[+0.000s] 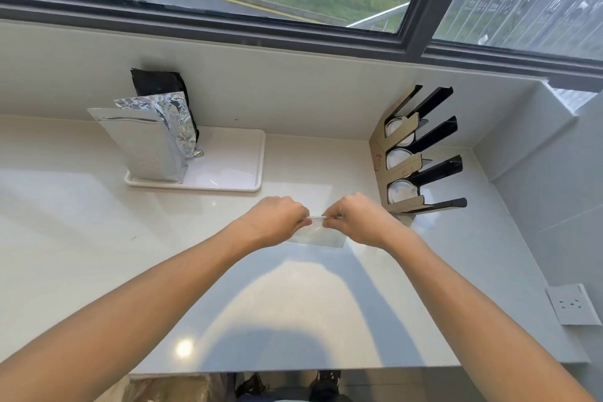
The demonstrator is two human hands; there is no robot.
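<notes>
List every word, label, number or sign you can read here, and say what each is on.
Nothing here reads clearly.
On the cardboard rack: reddish print, too blurred to read.
On the silver pouch: a faint mark near its base, too faint to read.
On the clear bag pinched by the left hand and right hand: no print visible.

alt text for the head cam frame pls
Left hand and right hand pinch the top edge of a clear plastic bag on a white counter. Behind, a white tray holds foil pouches; a cardboard rack of white lids stands at right.
</notes>
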